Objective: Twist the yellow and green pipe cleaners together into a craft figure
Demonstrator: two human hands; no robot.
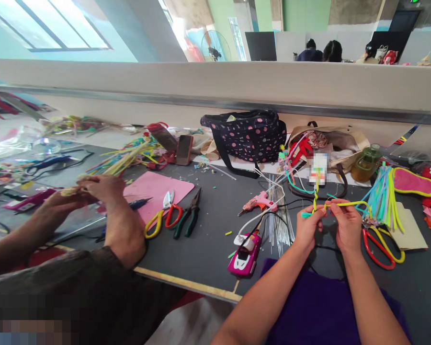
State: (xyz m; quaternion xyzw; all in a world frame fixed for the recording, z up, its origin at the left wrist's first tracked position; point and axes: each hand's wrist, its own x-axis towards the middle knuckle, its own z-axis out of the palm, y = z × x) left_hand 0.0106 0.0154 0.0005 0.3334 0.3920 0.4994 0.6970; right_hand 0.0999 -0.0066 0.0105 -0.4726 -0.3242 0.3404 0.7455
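Presently Held: Pipe Cleaners Pinched Between Both Hands

The left hand (pixel 309 227) and the right hand (pixel 348 225) were raised just above the dark table (pixel 208 230), near the right of the scene. The fingers of both hands were closed together on the pipe cleaners (pixel 339 204). The left hand pinched a twisted yellow and teal section, which rose from the fingertips toward the far side. The right hand pinched a yellow length that ran to the right and curved down. The two hands were just beside each other, with the held strands spanning the gap between them.

Near the right hand, to its right, lay red and yellow scissors (pixel 382 244) on the table. Farther right lay a bundle of teal and green pipe cleaners (pixel 384 194). To the left of the left hand lay a pink glue gun (pixel 258 201), a spread of thin wires (pixel 280 215), and, nearer, a pink toy car (pixel 244 254).

At the far side of the table stood a dark spotted bag (pixel 247 134) and, to its right, a tan bag (pixel 341 141) with a green jar (pixel 367 162) beside it.

At the left of the scene, another person's hands (pixel 89 191) were closed on a small pale item; what it was could not be told. A pink mat (pixel 158 189) lay beside those hands, with a second pair of scissors (pixel 161 215) and dark pliers (pixel 188 215) at its near edge.
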